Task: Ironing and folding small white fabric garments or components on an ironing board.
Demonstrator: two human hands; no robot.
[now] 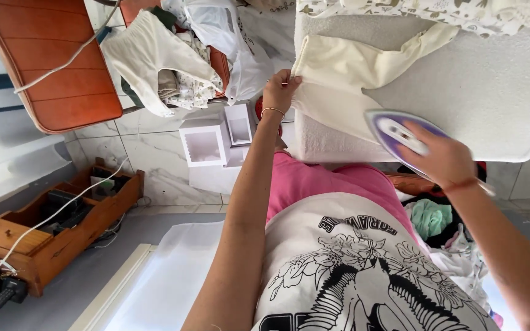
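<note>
A cream-coloured garment (338,79) lies spread on a white padded ironing surface (492,92). My left hand (279,87), with a thin bracelet on the wrist, pinches the garment's left edge and holds it taut. My right hand (440,158) grips a purple and white iron (394,132), which rests on the lower right part of the garment near the surface's front edge. My palm hides the iron's handle. My pink and white printed shirt fills the bottom middle of the view.
An orange padded chair (50,61) stands at left, a second one carrying piled clothes (167,61) and a plastic bag. White open boxes (207,147) sit on the tiled floor. A wooden tray unit (56,227) with a white cable is lower left. More clothes (437,220) lie lower right.
</note>
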